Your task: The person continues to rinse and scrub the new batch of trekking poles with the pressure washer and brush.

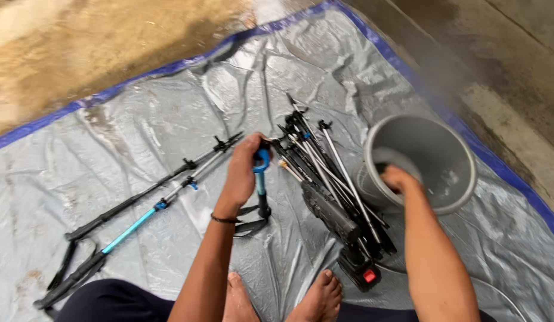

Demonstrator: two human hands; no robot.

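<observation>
Bare feet (289, 295) sit lowest in our view, on the grey tarp (110, 149), just below the pile of poles (324, 173) that we use as our landmark. Our left hand (244, 170) is clenched around a blue pole (261, 179) just left of the pile. That pole stands nearly upright in our grip, its long axis running from the hand down toward the feet, with a black strap (250, 223) trailing at its lower end. Our right hand (399, 179) reaches over the rim of a grey bucket (432, 155) just right of the pile; the fingers dip inside, and we cannot tell whether they grip anything.

The pile itself lies slanted, its thin shafts running from upper left to lower right, ending in a black block with a red button (363, 271) near the feet. Well left of the pile, two more poles (145, 209) lie side by side on the tarp, one black, one with a blue shaft, both slanting the other way. Of our hands, the left is nearer the pile, almost touching its upper ends, while the right is beyond its far edge.
</observation>
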